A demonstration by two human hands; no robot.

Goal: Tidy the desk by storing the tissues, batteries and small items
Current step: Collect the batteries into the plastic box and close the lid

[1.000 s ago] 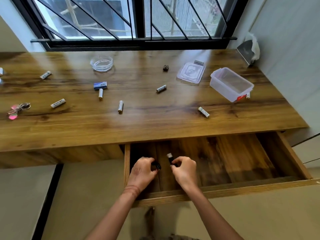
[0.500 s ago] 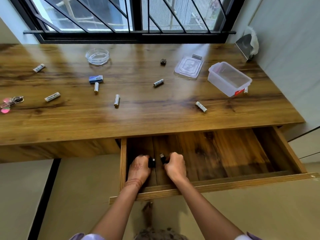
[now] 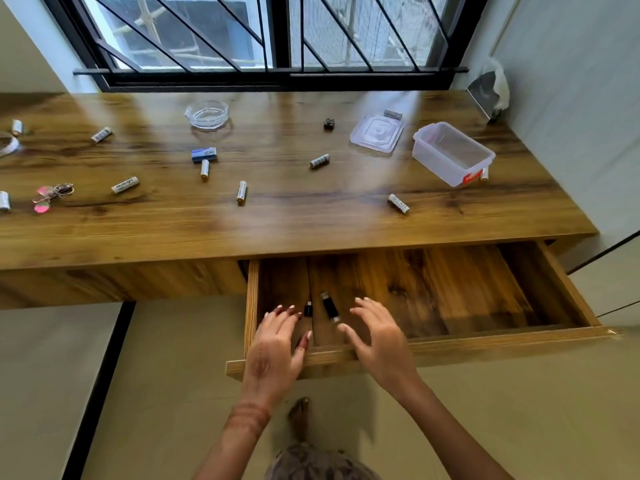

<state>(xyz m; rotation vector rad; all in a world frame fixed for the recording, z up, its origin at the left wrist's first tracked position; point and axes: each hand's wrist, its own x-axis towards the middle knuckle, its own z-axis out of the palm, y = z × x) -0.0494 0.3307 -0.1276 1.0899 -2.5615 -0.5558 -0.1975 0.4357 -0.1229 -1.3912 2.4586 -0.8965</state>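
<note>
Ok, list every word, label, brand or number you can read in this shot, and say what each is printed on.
Nothing reads with certainty.
Battery at the desk's left: dark lettering along its side, too blurred to quote.
Battery near the front edge: small marks, unreadable.
Battery mid-desk: print too small.
Blue packet: white print, blurred.
Clear container: red clip, no text legible.
Two black USB sticks in the drawer: no readable marking.

Barred window point(image 3: 270, 32), wooden desk point(image 3: 277, 216) (daylit)

- Desk point(image 3: 277, 216) was brown woodgrain
- Container point(image 3: 453, 154) was clear with a red latch
- Keyring point(image 3: 52, 197) on desk was pink
- Two sticks point(image 3: 329, 306) in drawer point(image 3: 450, 292) were black
</note>
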